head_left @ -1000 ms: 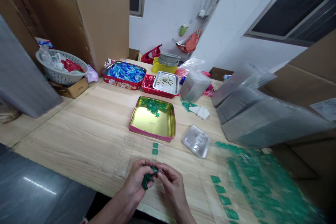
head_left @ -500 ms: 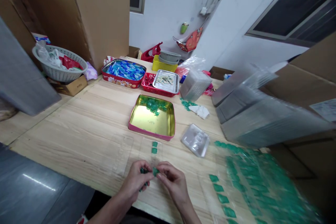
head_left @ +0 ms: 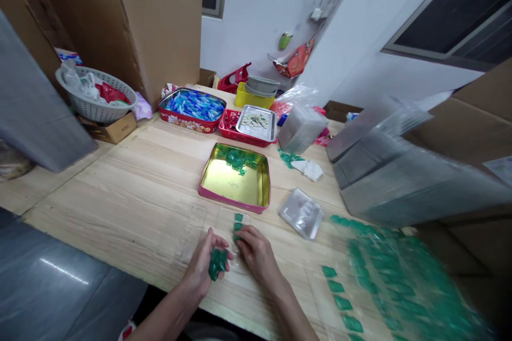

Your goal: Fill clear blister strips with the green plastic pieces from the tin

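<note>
My left hand point(head_left: 200, 266) is cupped palm up around several shiny green pieces point(head_left: 217, 263), its fingers curled at their edge. In front of me lies a thin clear plastic tray point(head_left: 224, 217), with a column of green pieces point(head_left: 239, 217) in it. My right hand point(head_left: 258, 253) reaches over this tray, thumb and fingertips pinched on a green piece point(head_left: 236, 237) just below the others. Fingers partly cover that piece, so whether it rests fully in the tray I cannot tell. Beyond the hands stands a gold-lined tin point(head_left: 234, 203) with loose green pieces at its far side.
Clear trays filled with green rows point(head_left: 394, 277) cover the right side. A stack of clear plastic packs point(head_left: 301, 213) lies right of the tin. Behind are a red tin of blue pieces point(head_left: 188, 123), a metal tray point(head_left: 257, 133) and tall plastic stacks point(head_left: 400, 176).
My hands have parted. The right moved forward to the tray with a green piece; the left turned palm up, showing its green pieces. The view shifted slightly.
</note>
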The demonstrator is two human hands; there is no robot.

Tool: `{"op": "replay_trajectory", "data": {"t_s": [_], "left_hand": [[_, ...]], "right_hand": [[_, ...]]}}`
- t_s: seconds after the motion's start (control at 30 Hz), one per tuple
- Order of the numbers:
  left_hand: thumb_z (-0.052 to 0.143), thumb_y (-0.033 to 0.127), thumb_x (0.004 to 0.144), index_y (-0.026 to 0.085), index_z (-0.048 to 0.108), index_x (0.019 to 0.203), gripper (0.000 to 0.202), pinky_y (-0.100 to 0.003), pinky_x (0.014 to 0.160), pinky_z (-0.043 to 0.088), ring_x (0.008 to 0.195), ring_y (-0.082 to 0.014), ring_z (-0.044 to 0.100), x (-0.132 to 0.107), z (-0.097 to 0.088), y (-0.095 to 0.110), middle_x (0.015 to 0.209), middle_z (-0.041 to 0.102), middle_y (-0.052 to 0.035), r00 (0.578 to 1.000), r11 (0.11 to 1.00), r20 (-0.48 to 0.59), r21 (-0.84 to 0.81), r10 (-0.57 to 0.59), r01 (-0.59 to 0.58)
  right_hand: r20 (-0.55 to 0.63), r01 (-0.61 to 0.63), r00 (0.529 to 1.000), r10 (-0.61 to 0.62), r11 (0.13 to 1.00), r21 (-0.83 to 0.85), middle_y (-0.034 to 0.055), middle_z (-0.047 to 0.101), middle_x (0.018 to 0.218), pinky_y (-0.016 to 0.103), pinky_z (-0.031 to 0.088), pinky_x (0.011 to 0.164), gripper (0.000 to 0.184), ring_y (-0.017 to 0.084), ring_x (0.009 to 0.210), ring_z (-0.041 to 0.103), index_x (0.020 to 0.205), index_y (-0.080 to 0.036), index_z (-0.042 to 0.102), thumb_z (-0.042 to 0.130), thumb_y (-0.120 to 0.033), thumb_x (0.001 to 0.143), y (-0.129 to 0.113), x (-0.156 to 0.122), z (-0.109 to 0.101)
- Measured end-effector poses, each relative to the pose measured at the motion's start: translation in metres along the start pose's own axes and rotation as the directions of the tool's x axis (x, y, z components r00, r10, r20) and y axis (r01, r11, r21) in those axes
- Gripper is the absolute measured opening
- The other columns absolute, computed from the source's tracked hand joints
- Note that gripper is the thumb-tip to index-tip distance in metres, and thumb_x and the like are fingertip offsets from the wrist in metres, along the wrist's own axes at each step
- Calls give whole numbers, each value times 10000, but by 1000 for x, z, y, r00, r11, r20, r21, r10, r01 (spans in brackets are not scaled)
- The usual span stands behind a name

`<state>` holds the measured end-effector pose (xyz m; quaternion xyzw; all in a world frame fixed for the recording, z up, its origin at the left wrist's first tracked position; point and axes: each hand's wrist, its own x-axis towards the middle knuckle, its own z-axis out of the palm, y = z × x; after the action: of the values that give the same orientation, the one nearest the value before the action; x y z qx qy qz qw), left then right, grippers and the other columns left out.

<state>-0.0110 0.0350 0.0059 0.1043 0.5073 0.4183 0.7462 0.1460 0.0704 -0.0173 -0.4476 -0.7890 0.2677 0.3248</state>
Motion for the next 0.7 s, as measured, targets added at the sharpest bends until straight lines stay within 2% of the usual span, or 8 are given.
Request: {"op": "replay_trajectory", "data": {"t_s": [0.1, 0.23, 0.3, 0.43, 0.53, 0.6, 0.7], "left_hand": [[398, 691, 702, 168, 508, 784, 540, -193, 364, 225, 409, -107, 503, -4, 1, 1, 595, 624, -29, 999, 999, 5, 15, 48, -48], [426, 692, 697, 171, 517, 812, 541, -189, 358, 230, 413, -105, 507, -6, 6, 0, 621, 613, -12, 996, 995, 23, 33, 91, -92], [444, 680, 697, 170, 521, 818, 530, -185, 354, 229, 413, -103, 504, -7, 8, -1, 614, 605, -8, 994, 994, 36, 47, 101, -103], [504, 599, 694, 165, 538, 820, 453, -182, 340, 218, 404, -97, 495, -10, 8, -2, 602, 590, 1, 991, 990, 40, 59, 130, -132], [592, 418, 637, 169, 541, 785, 294, -182, 331, 213, 402, -97, 503, -12, 8, -3, 601, 579, 15, 990, 990, 37, 42, 134, -136], [614, 303, 588, 168, 543, 753, 225, -177, 331, 214, 403, -92, 503, -12, 8, -3, 581, 564, 27, 990, 991, 57, 17, 132, -133], [639, 233, 574, 150, 568, 733, 193, -166, 344, 233, 425, -80, 505, -12, 8, -3, 568, 560, 22, 986, 992, 111, -37, 126, -123]], "right_hand": [[-55, -3, 998, 5, 999, 49, 100, 621, 937, 338, 491, 768, 209, 214, 881, 584, 974, -202, 655, 496, -169, 843, -19, -3, -7], [117, -31, 993, 4, 974, 226, 71, 643, 899, 310, 486, 765, 205, 194, 862, 590, 951, -215, 660, 544, -128, 806, -43, -6, -14], [158, -61, 987, 20, 963, 261, 64, 647, 879, 309, 477, 764, 216, 191, 846, 588, 937, -214, 666, 555, -108, 785, -48, -7, -14], [133, -166, 983, 129, 929, 330, 53, 642, 814, 279, 470, 698, 173, 174, 753, 590, 845, -188, 665, 545, -94, 764, -44, -10, -10], [104, -222, 975, 198, 910, 350, 39, 636, 782, 253, 457, 667, 159, 161, 719, 585, 781, -178, 644, 536, -69, 740, -40, -13, -6], [59, -231, 973, 225, 909, 347, 30, 631, 754, 241, 447, 646, 146, 155, 702, 577, 764, -175, 633, 532, -71, 740, -40, -15, -5], [-9, -192, 978, 209, 913, 360, 24, 613, 735, 234, 440, 624, 137, 146, 679, 564, 803, -178, 638, 522, -108, 784, -42, -15, -5]]}}
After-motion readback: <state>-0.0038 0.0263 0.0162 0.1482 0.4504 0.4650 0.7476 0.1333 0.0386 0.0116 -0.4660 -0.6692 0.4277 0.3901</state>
